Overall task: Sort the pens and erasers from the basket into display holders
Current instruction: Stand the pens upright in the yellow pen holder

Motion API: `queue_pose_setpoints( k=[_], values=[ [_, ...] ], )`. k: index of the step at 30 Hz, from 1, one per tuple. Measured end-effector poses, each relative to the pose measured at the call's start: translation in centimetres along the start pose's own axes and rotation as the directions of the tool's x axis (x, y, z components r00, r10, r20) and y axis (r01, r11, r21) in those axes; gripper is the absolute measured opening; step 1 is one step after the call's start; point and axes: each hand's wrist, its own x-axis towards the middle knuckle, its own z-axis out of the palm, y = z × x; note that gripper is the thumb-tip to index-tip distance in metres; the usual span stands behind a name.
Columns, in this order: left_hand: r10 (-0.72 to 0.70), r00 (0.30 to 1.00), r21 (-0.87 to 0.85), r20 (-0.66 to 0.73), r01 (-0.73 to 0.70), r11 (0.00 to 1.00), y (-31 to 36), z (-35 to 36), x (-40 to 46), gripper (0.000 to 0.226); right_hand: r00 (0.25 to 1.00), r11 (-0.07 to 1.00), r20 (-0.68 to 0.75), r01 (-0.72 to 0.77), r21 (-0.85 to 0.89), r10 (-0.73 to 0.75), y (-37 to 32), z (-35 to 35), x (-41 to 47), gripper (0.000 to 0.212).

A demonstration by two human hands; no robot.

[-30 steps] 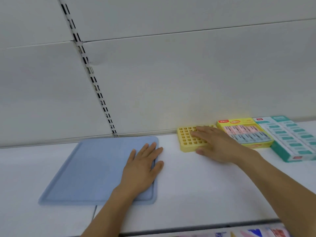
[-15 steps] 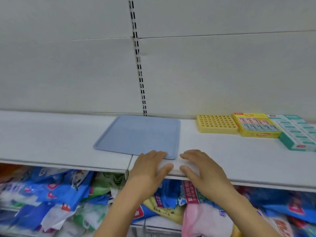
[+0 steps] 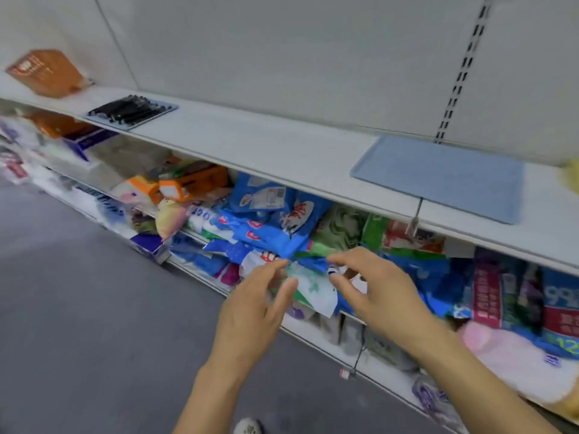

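Note:
My left hand (image 3: 253, 305) and my right hand (image 3: 372, 289) hang side by side in the air below the white shelf (image 3: 282, 145), fingers loosely bent, holding nothing. An empty blue tray (image 3: 445, 177) lies on the shelf up and to the right of my hands. Far to the left on the same shelf a second blue tray (image 3: 133, 111) carries a pile of black pens. Beyond it stands an orange basket (image 3: 47, 72). A blurred yellow holder (image 3: 571, 180) shows at the right edge.
The lower shelf (image 3: 313, 333) is crammed with blue, green and pink packets. Grey floor (image 3: 78, 308) spreads to the left. A slotted upright (image 3: 463, 70) runs up the white back wall.
My view has swung left and pulled back from the shelf. Both hands have left the tray and shelf edge and now hang in front of the lower shelf. The pen tray and basket came into sight.

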Motion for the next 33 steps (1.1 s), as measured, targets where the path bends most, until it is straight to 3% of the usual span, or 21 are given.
queue_pose_setpoints(
  k=[9,12,18,25,33],
  values=[
    [-0.161,0.983,0.202,-0.083,0.175,0.964,-18.3,-15.6,1.8,0.033,0.976,0.985,0.164,0.158,-0.074,-0.145,-14.4,16.9,13.4,0.030],
    [-0.196,0.975,0.235,-0.107,0.216,0.948,-23.3,-21.5,3.6,0.032,0.965,0.986,0.205,0.167,-0.003,-0.163,-19.8,22.6,18.1,0.029],
    [-0.198,0.967,0.198,-0.162,0.229,0.953,-30.5,-30.3,10.0,0.033,0.968,0.979,0.179,0.152,0.139,-0.175,-26.3,30.0,27.2,0.023],
    [-0.155,0.977,0.110,-0.147,0.172,0.979,-38.9,-36.8,22.3,0.027,0.989,0.975,0.082,0.101,0.196,-0.119,-28.8,35.3,40.2,0.017],
    [-0.113,0.987,0.095,-0.116,0.124,0.988,-48.0,-44.4,39.7,0.031,0.997,0.992,-0.041,0.072,0.099,-0.068,-32.3,39.8,59.4,0.018]
  ],
)
